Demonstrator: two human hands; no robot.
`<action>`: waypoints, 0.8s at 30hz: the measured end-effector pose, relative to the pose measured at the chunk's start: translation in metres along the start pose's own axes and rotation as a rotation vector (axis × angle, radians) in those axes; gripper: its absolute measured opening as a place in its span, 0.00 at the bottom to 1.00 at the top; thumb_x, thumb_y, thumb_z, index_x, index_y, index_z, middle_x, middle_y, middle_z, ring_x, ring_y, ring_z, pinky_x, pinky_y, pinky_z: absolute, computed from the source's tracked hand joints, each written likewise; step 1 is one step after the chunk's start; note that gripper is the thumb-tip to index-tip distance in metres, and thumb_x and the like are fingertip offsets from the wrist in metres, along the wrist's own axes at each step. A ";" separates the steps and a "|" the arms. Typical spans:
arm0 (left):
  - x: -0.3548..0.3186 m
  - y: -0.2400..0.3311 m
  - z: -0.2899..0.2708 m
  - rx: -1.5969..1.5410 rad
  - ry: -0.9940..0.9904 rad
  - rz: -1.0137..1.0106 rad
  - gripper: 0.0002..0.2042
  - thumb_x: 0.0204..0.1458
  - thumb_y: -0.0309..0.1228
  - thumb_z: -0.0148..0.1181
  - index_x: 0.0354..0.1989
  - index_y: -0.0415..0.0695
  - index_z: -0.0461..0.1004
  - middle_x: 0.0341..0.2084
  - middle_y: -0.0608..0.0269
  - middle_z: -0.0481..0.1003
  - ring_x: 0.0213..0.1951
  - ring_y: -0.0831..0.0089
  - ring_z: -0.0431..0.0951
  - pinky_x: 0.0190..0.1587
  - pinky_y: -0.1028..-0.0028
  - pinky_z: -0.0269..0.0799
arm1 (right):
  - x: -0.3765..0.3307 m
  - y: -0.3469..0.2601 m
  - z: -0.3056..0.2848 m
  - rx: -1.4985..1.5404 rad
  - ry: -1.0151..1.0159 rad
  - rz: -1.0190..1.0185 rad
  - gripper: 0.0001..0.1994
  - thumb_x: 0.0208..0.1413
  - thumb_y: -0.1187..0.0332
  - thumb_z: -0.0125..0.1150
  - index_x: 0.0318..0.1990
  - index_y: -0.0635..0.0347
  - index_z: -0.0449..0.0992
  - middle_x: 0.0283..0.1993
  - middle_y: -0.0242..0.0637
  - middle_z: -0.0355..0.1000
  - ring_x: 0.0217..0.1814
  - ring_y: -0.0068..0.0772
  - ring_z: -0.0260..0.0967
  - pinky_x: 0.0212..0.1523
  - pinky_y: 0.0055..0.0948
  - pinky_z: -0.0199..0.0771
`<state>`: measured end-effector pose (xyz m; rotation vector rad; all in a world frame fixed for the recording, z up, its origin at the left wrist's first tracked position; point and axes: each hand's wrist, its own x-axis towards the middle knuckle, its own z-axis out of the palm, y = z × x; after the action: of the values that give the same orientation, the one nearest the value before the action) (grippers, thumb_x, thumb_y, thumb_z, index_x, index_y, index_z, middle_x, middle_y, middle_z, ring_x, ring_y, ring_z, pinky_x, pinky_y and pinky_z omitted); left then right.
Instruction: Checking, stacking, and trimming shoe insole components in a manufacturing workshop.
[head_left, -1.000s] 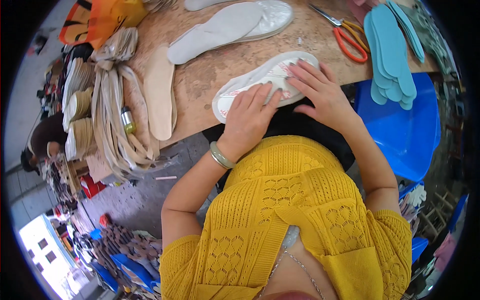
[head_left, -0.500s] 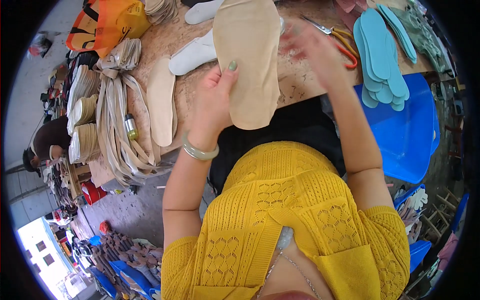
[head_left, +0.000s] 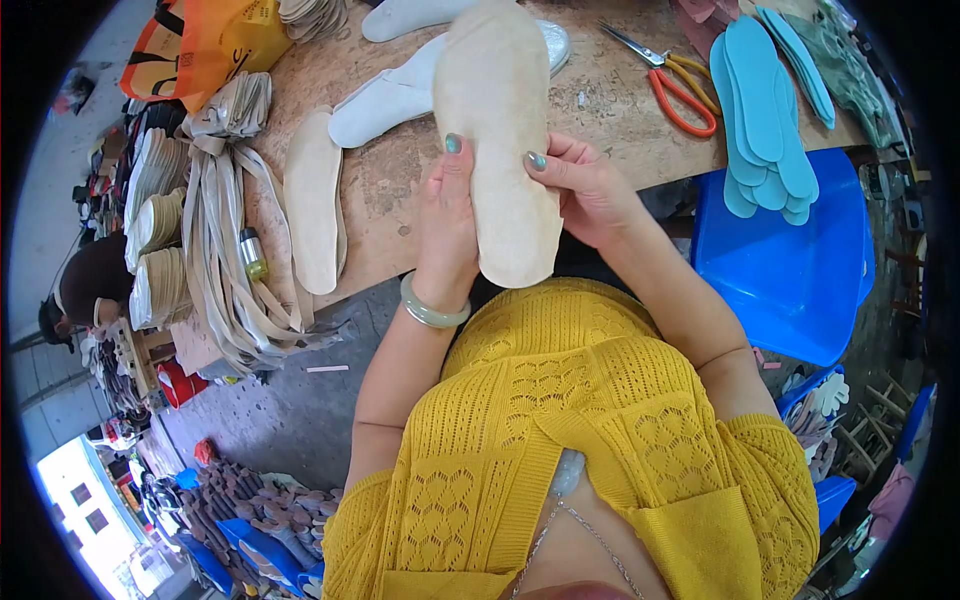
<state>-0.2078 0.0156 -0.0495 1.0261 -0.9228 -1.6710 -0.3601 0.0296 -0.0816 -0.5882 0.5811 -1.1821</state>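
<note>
As I watch remotely, the left hand [head_left: 448,222] and right hand [head_left: 592,198] pinch opposite edges of the beige insole [head_left: 507,150] between thumbs and fingers, above the near edge of the counter [head_left: 390,195]; uneven thumb pressure could crease it, a slackened grip drop it.

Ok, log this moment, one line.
left hand: holding beige foot-shaped insole; right hand: holding same insole; orange-handled scissors: on brown wooden table

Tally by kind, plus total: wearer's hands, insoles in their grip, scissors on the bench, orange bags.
Hands (left hand, right hand): 2
Held insole: 1
Scissors: 1
Orange bag: 1
Total: 5
</note>
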 end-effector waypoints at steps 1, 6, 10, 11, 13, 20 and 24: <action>-0.004 0.002 0.001 -0.044 -0.061 -0.039 0.23 0.63 0.46 0.44 0.47 0.35 0.70 0.34 0.57 0.77 0.31 0.74 0.79 0.34 0.75 0.76 | -0.001 0.003 0.011 0.150 0.000 0.012 0.12 0.55 0.69 0.61 0.46 0.62 0.74 0.39 0.35 0.76 0.38 0.26 0.76 0.38 0.25 0.78; -0.006 -0.004 0.004 -0.166 -0.170 -0.030 0.25 0.63 0.48 0.42 0.48 0.35 0.69 0.35 0.57 0.77 0.32 0.73 0.79 0.35 0.75 0.76 | -0.004 0.004 0.010 0.269 -0.051 0.020 0.13 0.55 0.70 0.60 0.48 0.62 0.73 0.43 0.35 0.76 0.42 0.26 0.75 0.45 0.27 0.76; 0.001 -0.018 -0.011 0.113 0.028 0.182 0.21 0.64 0.46 0.43 0.42 0.36 0.71 0.29 0.61 0.75 0.29 0.78 0.75 0.33 0.77 0.72 | -0.012 -0.017 -0.004 -0.079 -0.001 0.100 0.14 0.55 0.70 0.62 0.48 0.63 0.73 0.42 0.33 0.76 0.45 0.24 0.74 0.49 0.26 0.73; 0.003 -0.022 -0.019 0.271 0.026 0.283 0.21 0.64 0.44 0.43 0.38 0.36 0.72 0.26 0.64 0.74 0.27 0.80 0.72 0.31 0.79 0.69 | -0.013 -0.024 -0.004 -0.197 0.016 0.165 0.15 0.54 0.70 0.62 0.48 0.64 0.73 0.43 0.33 0.75 0.46 0.23 0.73 0.51 0.25 0.72; -0.003 -0.016 -0.023 0.470 0.005 0.317 0.20 0.64 0.43 0.45 0.37 0.36 0.72 0.25 0.65 0.73 0.26 0.80 0.70 0.30 0.78 0.67 | -0.007 -0.029 0.004 -0.259 0.077 -0.012 0.16 0.54 0.69 0.63 0.49 0.64 0.73 0.43 0.33 0.75 0.46 0.22 0.72 0.50 0.24 0.72; 0.017 0.007 -0.025 0.658 -0.010 0.330 0.14 0.59 0.37 0.55 0.42 0.37 0.71 0.28 0.65 0.74 0.29 0.79 0.71 0.33 0.76 0.69 | 0.015 -0.038 0.005 -0.468 0.139 -0.331 0.16 0.56 0.72 0.61 0.51 0.66 0.72 0.44 0.31 0.74 0.44 0.17 0.70 0.46 0.19 0.71; 0.038 0.042 0.003 0.486 -0.053 0.513 0.15 0.56 0.35 0.60 0.47 0.39 0.70 0.33 0.64 0.77 0.34 0.80 0.74 0.38 0.77 0.72 | 0.014 -0.031 0.013 -0.534 0.127 -0.311 0.13 0.57 0.72 0.59 0.49 0.67 0.73 0.43 0.29 0.74 0.41 0.15 0.69 0.44 0.20 0.71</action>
<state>-0.2050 -0.0323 -0.0192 0.9471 -1.5283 -1.0703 -0.3686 0.0090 -0.0524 -1.0913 0.9508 -1.3672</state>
